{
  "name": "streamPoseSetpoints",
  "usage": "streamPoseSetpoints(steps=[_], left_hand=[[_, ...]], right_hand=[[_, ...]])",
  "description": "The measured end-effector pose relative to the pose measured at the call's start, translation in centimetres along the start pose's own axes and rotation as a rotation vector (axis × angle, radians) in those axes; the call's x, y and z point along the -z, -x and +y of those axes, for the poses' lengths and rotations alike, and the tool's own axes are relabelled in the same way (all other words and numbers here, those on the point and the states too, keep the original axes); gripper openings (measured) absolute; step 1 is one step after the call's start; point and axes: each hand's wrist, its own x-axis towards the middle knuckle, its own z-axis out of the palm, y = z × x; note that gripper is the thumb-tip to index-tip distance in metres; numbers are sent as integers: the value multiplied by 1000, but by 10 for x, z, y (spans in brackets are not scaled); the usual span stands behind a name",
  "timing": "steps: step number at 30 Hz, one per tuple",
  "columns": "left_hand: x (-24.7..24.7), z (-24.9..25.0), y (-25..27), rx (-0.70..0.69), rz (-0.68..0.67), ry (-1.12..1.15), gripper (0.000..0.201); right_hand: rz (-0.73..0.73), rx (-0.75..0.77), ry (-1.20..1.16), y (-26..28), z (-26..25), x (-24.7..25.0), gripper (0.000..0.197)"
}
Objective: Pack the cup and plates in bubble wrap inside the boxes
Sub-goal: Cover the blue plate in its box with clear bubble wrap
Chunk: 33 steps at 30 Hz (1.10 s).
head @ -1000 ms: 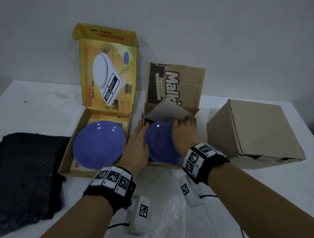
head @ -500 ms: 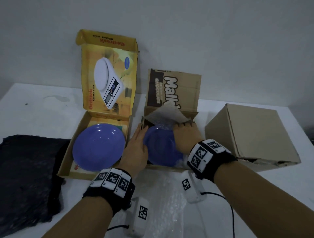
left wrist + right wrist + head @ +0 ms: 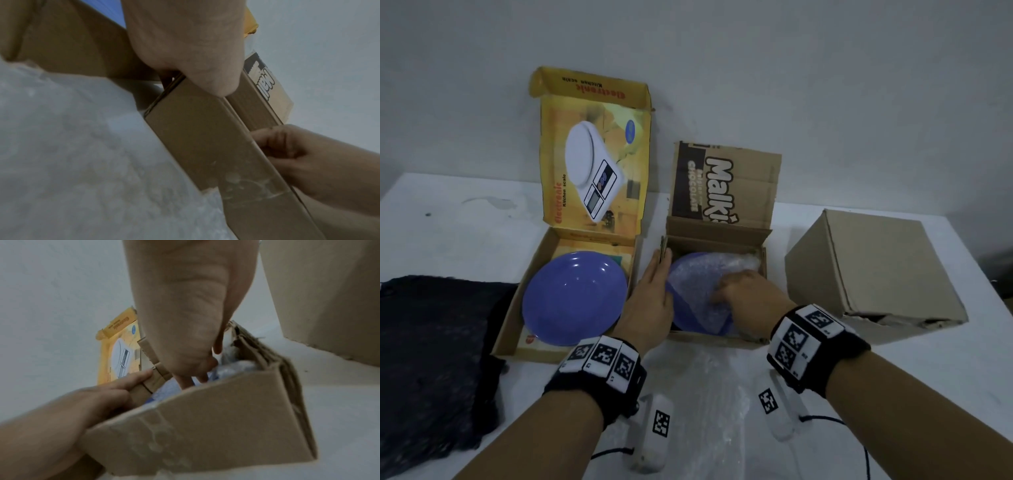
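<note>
Black fabric (image 3: 431,359) lies at the far left of the white worktop (image 3: 458,236). Next comes the yellow kitchen-scale box (image 3: 517,315), lid up, with a bare blue plate (image 3: 575,298) lying flat in it. The left hand (image 3: 654,305) rests with straight fingers along the left wall of the brown chocolate box (image 3: 722,236), steadying it. Inside that box lies the second blue plate (image 3: 695,301), a sheet of bubble wrap (image 3: 736,265) over it. The right hand (image 3: 750,291) reaches in from the near side, fingers curled down onto the wrap; whether it pinches the sheet or merely presses it I cannot tell. At the far right stands a plain closed carton (image 3: 873,270). More bubble wrap (image 3: 709,404) lies on the near worktop between the forearms.

The wrapped plate sits directly under the right hand and just right of the left, so the right hand is the nearer for tucking the wrap down around it; being round, the plate has no long axis.

Count: two plates, three boxes, no cup in view.
</note>
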Motion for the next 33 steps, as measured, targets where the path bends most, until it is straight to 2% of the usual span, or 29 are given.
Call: streamPoseSetpoints(steps=[1,2,4,7,8,9,11,14,19,23,26,28,30,32,33], left_hand=[[0,0,0,3,4,11,64],[0,0,0,1,17,27,62],[-1,1,0,1,35,26,54],[-1,3,0,5,3,72,54],[-1,4,0,-4,-2,96,59],[-1,6,0,-9,-2,113,62],[-1,9,-1,-17,-4,126,66],[-2,11,-5,0,-35,76,67],[-4,7,-7,9,-51,38,71],[-1,13,-2,33,-22,51,68],[1,10,2,73,-77,73,75],[5,9,4,83,-115,104,78],[11,9,7,89,-126,172,77],[18,10,10,116,-134,234,73],[22,11,12,138,-133,249,71]], right_hand=[[-111,-58,-75,2,0,0,34],[-149,-104,-150,5,0,2,35],[-104,-181,-243,7,-1,6,36],[228,-252,-68,3,4,5,34],[282,-283,21,2,5,5,34],[254,-315,87,2,4,5,36],[101,-355,152,0,0,2,49],[-78,-336,193,-7,-2,2,65],[-56,-318,139,-16,6,2,58],[-134,-300,143,-13,2,-2,77],[-131,-267,102,-8,7,-2,75],[-21,-290,-1,3,9,6,66],[237,-259,-69,18,2,11,48],[453,-142,-215,34,-13,12,26],[489,-59,-328,42,-25,12,16]])
